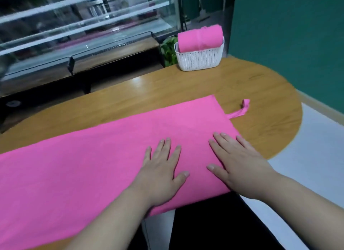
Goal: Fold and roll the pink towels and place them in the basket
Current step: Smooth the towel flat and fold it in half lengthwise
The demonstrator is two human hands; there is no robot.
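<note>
Both hands lie flat with straight, spread fingers, holding nothing: the left hand (160,168) and the right hand (240,162) press on the right end of the long flat pink cloth towel (83,166). That towel is spread across the rounded wooden table (251,86) (a thin pink loop (242,110) sticks out past its right end). Beyond its far right corner stands the white perforated plastic basket (200,59), a rolled pink towel (200,38) in it

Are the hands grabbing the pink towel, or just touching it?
Nothing is held. The left hand and right hand lie flat on the pink towel near its right end.
</note>
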